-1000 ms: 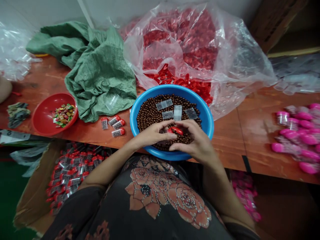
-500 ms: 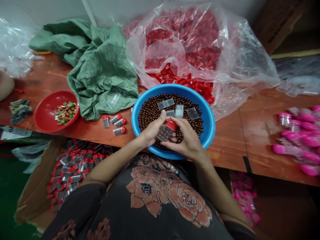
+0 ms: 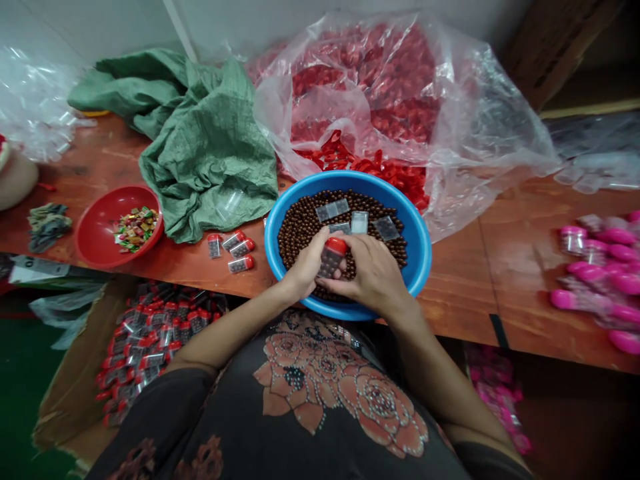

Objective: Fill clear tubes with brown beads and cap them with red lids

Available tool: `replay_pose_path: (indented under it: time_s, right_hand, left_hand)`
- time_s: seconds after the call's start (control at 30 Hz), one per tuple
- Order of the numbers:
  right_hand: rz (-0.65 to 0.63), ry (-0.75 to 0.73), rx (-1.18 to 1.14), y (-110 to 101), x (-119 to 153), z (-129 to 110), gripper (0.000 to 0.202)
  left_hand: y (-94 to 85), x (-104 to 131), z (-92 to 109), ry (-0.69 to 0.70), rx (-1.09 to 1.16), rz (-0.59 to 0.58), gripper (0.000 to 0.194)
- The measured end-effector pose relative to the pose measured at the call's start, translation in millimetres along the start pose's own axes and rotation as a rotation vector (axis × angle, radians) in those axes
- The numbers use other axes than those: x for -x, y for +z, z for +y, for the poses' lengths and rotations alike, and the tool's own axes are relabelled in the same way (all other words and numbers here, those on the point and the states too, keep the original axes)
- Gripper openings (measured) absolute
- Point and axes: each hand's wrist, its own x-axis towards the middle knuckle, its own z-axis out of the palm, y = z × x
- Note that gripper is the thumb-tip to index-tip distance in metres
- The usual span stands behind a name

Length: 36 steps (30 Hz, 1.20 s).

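Above the blue basin (image 3: pixel 424 267), my left hand (image 3: pixel 309 265) is closed around a small clear bottle (image 3: pixel 330 264) with a red cap, filled with brown balls. My right hand (image 3: pixel 373 270) is curled against the other side of the bottle, its fingers at the cap and its thumb low down. Brown balls (image 3: pixel 300 233) fill much of the basin. On top of them lie several clear containers (image 3: pixel 359 222), which look empty. Part of the bottle is hidden by my fingers.
Several filled red-capped bottles (image 3: pixel 241 265) lie left of the basin, near a red bowl (image 3: pixel 90 233) of wrapped candies. Behind are a green sack (image 3: pixel 210 147) and a plastic bag (image 3: pixel 370 87) of red caps. Pink-capped bottles (image 3: pixel 615 280) lie right; a cardboard box (image 3: pixel 65 393) stands below.
The bottle has turned from tilted to nearly upright between my hands, with its red cap on top. My right hand has shifted slightly around it. The view has moved a little.
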Motion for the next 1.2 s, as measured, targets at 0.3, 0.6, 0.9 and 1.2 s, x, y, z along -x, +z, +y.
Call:
replay_pose_path:
  time_s: [0.3,0.6,0.9,1.2]
  right_hand:
    - [-0.438,0.149,0.109,1,12,38,0.020]
    - [-0.693,0.075,0.144,13,11,39,0.027]
    - [0.060,0.090,-0.523,-9,9,7,0.022]
    - [0.160,0.216,-0.523,1,11,-4,0.033]
  left_hand:
    - [-15.0,9,36,0.071,0.144,-0.019,0.057]
    - [-24.5,7,29,-0.011,0.090,-0.134,0.072]
    - [-13.6,7,8,0.062,-0.025,-0.093,0.082]
    - [-5.1,10,-2,0.058,0.020,-0.113,0.061]
